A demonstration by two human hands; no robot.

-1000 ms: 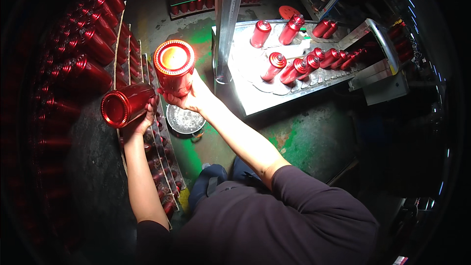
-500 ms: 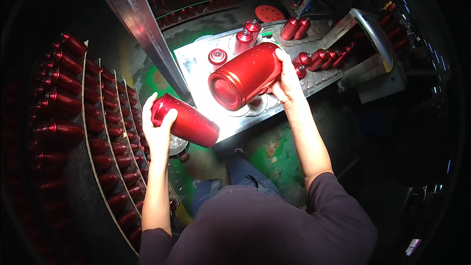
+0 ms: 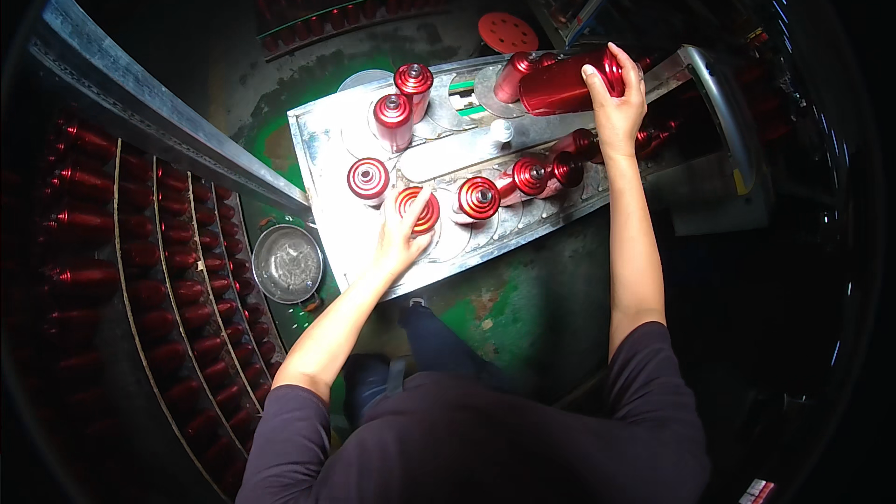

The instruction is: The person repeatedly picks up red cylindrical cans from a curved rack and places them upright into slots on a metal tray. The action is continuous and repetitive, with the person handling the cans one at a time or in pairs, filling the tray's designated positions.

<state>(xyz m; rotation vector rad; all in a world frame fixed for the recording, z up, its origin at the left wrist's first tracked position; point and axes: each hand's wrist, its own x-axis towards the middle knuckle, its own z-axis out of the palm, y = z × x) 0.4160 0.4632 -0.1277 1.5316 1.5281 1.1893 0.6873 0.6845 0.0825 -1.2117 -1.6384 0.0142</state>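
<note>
My right hand is wrapped around the end of a glossy red bottle. That bottle lies tilted almost sideways above the far right part of the metal conveyor. At the conveyor's near left, my left hand has its fingers round a red bottle that stands upright; its lower part is hidden by the hand. Beside it stand another red bottle with a ringed shoulder and a red bottle to the right. Behind them are two upright bottles, including a red bottle.
Racks of red bottles fill the left side. A metal pot stands on the floor left of the conveyor. A metal post slants past its left end. A curved metal guard spans the right. An orange perforated disc lies behind.
My right hand has carried its bottle right and away from me. My left hand has moved right onto the conveyor, where it grips an upright bottle instead of one in the air.
</note>
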